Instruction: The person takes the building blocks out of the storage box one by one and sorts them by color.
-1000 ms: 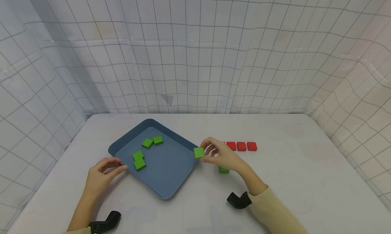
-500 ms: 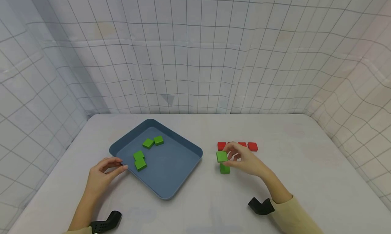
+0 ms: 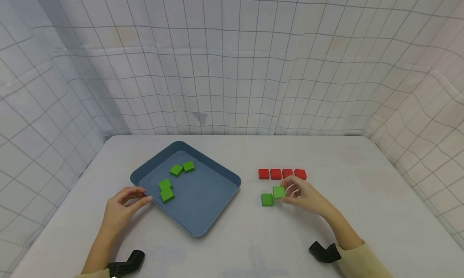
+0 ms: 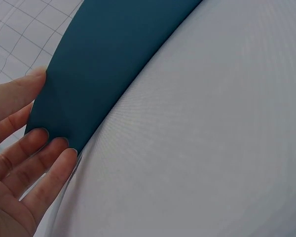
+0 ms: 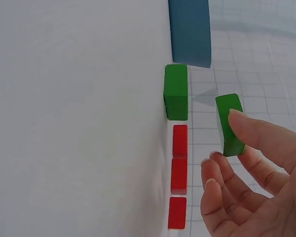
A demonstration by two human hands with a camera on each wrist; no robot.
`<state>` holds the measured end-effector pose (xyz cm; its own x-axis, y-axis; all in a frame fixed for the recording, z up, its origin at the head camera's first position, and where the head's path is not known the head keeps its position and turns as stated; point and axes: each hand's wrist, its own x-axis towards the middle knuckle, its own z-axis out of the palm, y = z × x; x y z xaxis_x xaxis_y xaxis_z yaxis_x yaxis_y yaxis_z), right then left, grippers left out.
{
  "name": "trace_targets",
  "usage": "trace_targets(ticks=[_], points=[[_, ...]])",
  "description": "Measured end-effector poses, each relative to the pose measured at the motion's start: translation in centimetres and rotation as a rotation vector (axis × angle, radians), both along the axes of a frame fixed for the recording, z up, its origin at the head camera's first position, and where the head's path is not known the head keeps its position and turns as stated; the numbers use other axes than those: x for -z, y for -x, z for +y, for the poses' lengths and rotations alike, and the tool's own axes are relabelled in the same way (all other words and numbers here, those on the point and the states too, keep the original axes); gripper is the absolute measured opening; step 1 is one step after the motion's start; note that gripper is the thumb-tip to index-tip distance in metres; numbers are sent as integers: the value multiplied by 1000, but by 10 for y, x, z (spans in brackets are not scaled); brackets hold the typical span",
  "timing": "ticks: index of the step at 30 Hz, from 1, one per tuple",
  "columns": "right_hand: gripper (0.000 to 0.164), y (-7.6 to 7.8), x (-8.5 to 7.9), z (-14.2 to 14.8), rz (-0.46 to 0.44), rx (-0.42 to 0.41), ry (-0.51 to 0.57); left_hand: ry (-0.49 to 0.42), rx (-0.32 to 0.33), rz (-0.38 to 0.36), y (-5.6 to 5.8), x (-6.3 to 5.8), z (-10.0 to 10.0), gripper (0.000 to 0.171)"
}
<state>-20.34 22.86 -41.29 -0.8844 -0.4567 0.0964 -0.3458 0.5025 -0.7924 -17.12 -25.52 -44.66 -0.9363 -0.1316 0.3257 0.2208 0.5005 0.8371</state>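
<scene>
My right hand [image 3: 304, 195] pinches a green block [image 3: 279, 192] between thumb and fingertips. In the right wrist view that held block [image 5: 229, 126] is raised off the table surface. Just left of it in the head view, another green block [image 3: 267, 200] lies on the table. Behind both runs a row of several red blocks [image 3: 276, 174]. At the left, my left hand [image 3: 121, 209] holds the rim of a blue tray [image 3: 203, 197]. The left wrist view shows the thumb at the tray's edge and fingertips against its wall [image 4: 93, 64].
Several green blocks [image 3: 176, 170] lie inside the tray toward its left side. A white table [image 3: 235, 254] carries everything, and white grid-patterned cloth [image 3: 232, 68] hangs behind it and along both sides. Each wrist wears a black camera mount [image 3: 324, 252].
My right hand has carried the green block rightward from the tray's right corner, past the green block on the table, to its right side. My left hand stays at the tray.
</scene>
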Motion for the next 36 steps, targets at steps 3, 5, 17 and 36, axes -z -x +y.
trace_targets(ticks=[3, 5, 17, 36], points=[[35, -1, 2, 4, -20, -5, -4, 5, -5, -7, -1, -1, 1, 29], [35, -2, 2, 6, -37, -10, -7, 6, -7, -12, -1, -2, 1, 29], [35, -3, 16, 11, -54, -14, -22, -5, 0, -4, -2, -3, 1, 28], [31, -1, 25, 9, -12, -7, -51, -2, 2, 13, -1, -2, 1, 27]])
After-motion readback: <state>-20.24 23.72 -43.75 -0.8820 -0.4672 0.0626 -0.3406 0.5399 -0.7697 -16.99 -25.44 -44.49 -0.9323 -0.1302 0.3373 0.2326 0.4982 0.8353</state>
